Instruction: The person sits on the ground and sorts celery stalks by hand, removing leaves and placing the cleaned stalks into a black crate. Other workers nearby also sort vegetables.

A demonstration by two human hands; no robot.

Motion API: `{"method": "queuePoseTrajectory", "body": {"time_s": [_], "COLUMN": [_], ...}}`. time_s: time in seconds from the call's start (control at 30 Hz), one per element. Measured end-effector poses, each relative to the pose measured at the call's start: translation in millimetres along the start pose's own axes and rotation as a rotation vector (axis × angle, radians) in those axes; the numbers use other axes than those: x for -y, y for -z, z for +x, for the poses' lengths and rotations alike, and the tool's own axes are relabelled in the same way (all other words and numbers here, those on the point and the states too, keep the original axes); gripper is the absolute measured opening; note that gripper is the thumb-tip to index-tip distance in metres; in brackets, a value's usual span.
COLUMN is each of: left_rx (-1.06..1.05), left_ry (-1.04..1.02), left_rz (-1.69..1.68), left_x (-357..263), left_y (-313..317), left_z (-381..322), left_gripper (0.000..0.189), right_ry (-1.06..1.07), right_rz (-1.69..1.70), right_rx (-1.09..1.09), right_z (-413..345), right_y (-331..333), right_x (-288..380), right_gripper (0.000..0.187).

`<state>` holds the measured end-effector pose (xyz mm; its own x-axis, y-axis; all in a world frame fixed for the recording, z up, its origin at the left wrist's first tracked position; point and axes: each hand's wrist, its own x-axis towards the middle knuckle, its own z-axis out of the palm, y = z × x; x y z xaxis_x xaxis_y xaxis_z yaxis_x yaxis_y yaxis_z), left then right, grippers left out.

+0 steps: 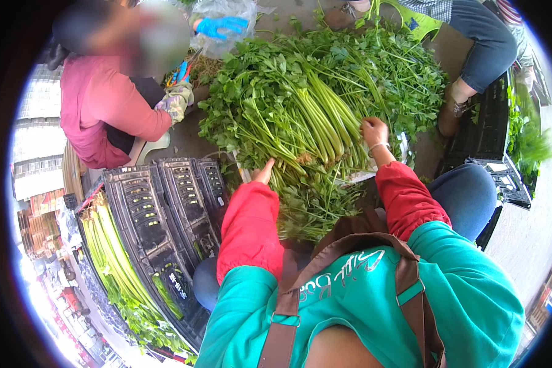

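A large heap of leafy celery [322, 124] lies before me, its pale green stalks side by side and several root ends turned towards me. My left hand [263, 174] is at the near left edge of the heap, thumb up, with its other fingers mostly hidden. On the right side, my right hand [375, 131] has curled fingers against the outer stalks; whether it grips one is not clear. A white board or tray edge [363, 176] shows beneath the heap. More celery leaves [322, 207] hang towards my lap.
Black plastic crates [140, 221] stand at my left, beside a crate of long celery [115, 248]. A co-worker in pink [115, 106] sits at the left, holding red-handled scissors [191, 66]. A blue-gloved hand [223, 26] touches clear plastic. Another person's leg [483, 46] is at the right.
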<state>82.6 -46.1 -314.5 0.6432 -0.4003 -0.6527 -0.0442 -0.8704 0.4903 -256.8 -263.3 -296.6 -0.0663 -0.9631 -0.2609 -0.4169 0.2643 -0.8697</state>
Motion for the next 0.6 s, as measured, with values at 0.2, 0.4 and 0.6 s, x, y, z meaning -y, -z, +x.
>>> {"method": "queuePoseTrajectory", "body": {"time_s": [0.2, 0.4, 0.6], "left_rx": [-0.612, 0.382, 0.302], "left_ry": [-0.238, -0.305, -0.477], "left_rz": [0.504, -0.349, 0.075], "left_x": [-65.3, -138.8, -97.6], "left_y": [18.2, -18.9, -90.6], "left_z": [-56.1, -115.0, -90.2], "left_gripper": [0.050, 0.021, 0.040], "right_ry": [0.095, 0.092, 0.073], "right_rz": [-0.658, -0.484, -0.666], "right_rx": [0.364, 0.095, 0.480], "right_z": [-49.9, -38.2, -62.6], "right_y": [-34.2, -29.8, -30.8], "right_x": [42.6, 27.9, 68.9], "right_gripper": [0.048, 0.035, 0.039]}}
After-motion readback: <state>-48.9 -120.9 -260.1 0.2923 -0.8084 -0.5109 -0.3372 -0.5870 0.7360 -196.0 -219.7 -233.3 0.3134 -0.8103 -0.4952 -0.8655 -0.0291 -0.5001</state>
